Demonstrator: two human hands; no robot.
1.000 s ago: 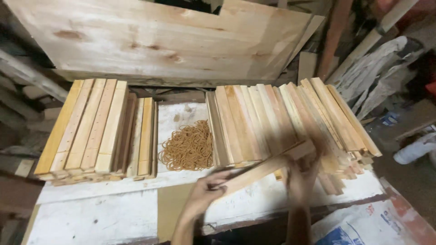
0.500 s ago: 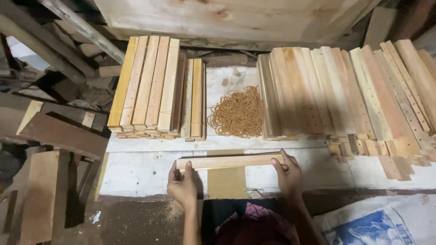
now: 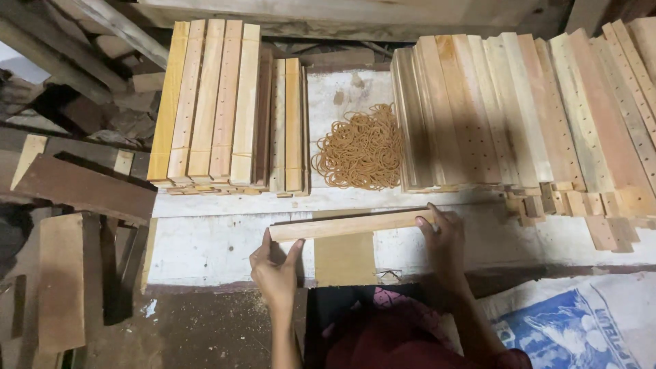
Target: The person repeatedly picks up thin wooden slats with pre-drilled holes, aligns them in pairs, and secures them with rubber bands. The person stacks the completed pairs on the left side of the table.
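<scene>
A pale wooden slat bundle (image 3: 348,224) lies crosswise on the white worktop (image 3: 205,239), held level at both ends. My left hand (image 3: 275,266) grips its left end, and my right hand (image 3: 441,239) clasps its right end. Just beyond the slats sits a heap of tan rubber bands (image 3: 361,149). To the left of the bands stands a stack of banded drilled slats (image 3: 212,109). A wide row of loose drilled slats (image 3: 506,109) lies to the right of the bands.
Dark scrap boards (image 3: 75,191) and offcuts pile up at the left on the floor. A large plywood sheet (image 3: 328,14) lies behind the bench. A blue and white sack (image 3: 581,321) lies at lower right. Small wood offcuts (image 3: 581,212) sit near the loose slats.
Earlier both hands lifted slats off the right pile. They brought them to the front middle of the worktop and squared them level. The view has shifted left.
</scene>
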